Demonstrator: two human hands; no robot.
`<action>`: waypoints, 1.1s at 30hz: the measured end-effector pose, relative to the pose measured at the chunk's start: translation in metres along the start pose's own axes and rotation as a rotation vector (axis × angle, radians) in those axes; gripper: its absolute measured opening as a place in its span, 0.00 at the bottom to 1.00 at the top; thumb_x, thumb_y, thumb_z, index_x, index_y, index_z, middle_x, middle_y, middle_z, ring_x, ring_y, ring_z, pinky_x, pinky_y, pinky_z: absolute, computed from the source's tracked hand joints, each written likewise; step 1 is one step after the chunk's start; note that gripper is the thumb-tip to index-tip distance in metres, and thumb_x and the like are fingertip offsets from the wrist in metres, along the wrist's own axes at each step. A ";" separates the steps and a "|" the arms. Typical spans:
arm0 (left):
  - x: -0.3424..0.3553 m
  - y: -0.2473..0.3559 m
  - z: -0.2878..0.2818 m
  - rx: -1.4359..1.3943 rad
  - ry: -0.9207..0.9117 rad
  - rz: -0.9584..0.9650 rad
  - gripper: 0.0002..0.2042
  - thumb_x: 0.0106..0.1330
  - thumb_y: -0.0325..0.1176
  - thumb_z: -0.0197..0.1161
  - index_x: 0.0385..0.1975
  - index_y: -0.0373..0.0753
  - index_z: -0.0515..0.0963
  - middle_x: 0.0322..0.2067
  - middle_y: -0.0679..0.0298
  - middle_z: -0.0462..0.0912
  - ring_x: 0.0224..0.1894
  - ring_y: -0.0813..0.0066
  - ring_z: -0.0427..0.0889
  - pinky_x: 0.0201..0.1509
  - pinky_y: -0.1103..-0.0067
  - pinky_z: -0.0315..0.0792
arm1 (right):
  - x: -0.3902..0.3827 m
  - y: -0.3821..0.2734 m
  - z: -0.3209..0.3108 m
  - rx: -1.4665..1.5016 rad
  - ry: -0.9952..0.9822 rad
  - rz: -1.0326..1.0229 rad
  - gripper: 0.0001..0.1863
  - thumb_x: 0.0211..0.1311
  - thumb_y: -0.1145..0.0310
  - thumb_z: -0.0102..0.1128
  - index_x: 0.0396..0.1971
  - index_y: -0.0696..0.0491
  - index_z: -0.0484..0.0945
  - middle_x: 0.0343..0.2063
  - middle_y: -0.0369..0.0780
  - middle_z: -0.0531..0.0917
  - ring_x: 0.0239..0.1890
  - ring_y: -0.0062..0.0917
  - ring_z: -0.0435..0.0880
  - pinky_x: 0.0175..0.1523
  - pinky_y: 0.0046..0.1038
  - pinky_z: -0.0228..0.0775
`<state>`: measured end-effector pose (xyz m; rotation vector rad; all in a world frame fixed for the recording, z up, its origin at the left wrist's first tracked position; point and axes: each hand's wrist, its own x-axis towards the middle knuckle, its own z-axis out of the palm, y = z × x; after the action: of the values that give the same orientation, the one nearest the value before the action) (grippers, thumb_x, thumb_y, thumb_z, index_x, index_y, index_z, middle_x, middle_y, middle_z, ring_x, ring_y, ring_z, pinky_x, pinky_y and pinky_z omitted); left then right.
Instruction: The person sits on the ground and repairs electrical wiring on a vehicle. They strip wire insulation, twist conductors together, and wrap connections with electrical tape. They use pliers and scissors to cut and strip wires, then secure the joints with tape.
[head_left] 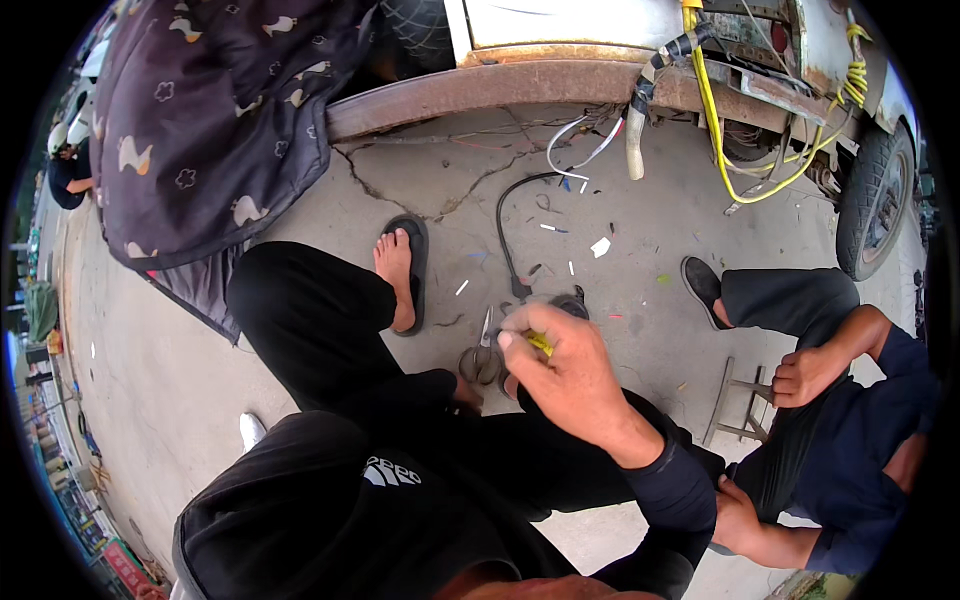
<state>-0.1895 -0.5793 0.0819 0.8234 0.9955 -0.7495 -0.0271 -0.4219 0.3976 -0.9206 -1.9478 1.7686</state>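
My right hand (pixel 560 370) is raised in the middle of the view, fingers curled in a pinch; a small yellow item (pixel 543 343) shows behind them, and I cannot make out what they hold. My left hand (pixel 466 395) is low beside it at the end of a dark sleeve, its fingers mostly hidden. A pair of scissors (pixel 478 362) shows just beyond it, partly behind my right hand. A black cable (pixel 505 240) runs over the concrete up toward the vehicle.
A rusty vehicle (pixel 560 85) with yellow cables (pixel 715 150), taped hose and tyre (pixel 870 205) fills the top. A patterned cover (pixel 200 130) hangs at left. A seated co-worker (pixel 850 450) and low metal stool (pixel 730 400) are at right; another person (pixel 70 175) is far left.
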 end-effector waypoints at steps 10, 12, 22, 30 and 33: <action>0.201 0.148 -0.115 1.032 -0.232 0.850 0.19 0.69 0.43 0.56 0.50 0.35 0.82 0.46 0.54 0.86 0.47 0.56 0.86 0.53 0.65 0.78 | 0.047 0.196 -0.226 -0.439 0.273 0.101 0.05 0.59 0.73 0.62 0.33 0.58 0.80 0.30 0.47 0.82 0.36 0.46 0.81 0.41 0.40 0.73; 0.225 0.142 -0.101 0.921 -0.323 0.742 0.19 0.68 0.42 0.56 0.50 0.35 0.83 0.47 0.53 0.86 0.47 0.56 0.86 0.53 0.65 0.78 | 0.042 0.205 -0.221 -0.468 0.304 0.151 0.07 0.60 0.72 0.61 0.34 0.59 0.80 0.30 0.48 0.83 0.36 0.46 0.82 0.41 0.39 0.74; 0.036 0.278 -0.138 -0.035 1.603 0.960 0.07 0.69 0.34 0.60 0.35 0.37 0.78 0.33 0.48 0.82 0.37 0.42 0.81 0.41 0.55 0.74 | -0.027 0.212 -0.154 -0.105 0.696 0.305 0.10 0.67 0.67 0.60 0.36 0.59 0.82 0.32 0.40 0.86 0.35 0.23 0.83 0.40 0.28 0.71; -0.038 0.375 -0.243 0.244 1.650 1.072 0.21 0.68 0.43 0.63 0.55 0.36 0.77 0.49 0.45 0.83 0.51 0.47 0.81 0.54 0.62 0.74 | -0.005 0.223 -0.178 0.375 0.986 0.243 0.09 0.68 0.69 0.60 0.37 0.60 0.82 0.32 0.35 0.85 0.35 0.16 0.79 0.43 0.20 0.69; -0.049 0.393 -0.270 0.122 1.345 1.057 0.19 0.69 0.43 0.62 0.51 0.35 0.79 0.47 0.45 0.84 0.50 0.51 0.82 0.54 0.65 0.74 | 0.019 0.250 -0.212 0.383 1.034 0.174 0.08 0.67 0.71 0.59 0.37 0.61 0.82 0.32 0.36 0.85 0.37 0.17 0.80 0.44 0.21 0.69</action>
<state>0.0122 -0.1485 0.1380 1.8069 1.3949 0.8204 0.1537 -0.2493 0.1850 -1.4711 -0.8650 1.2355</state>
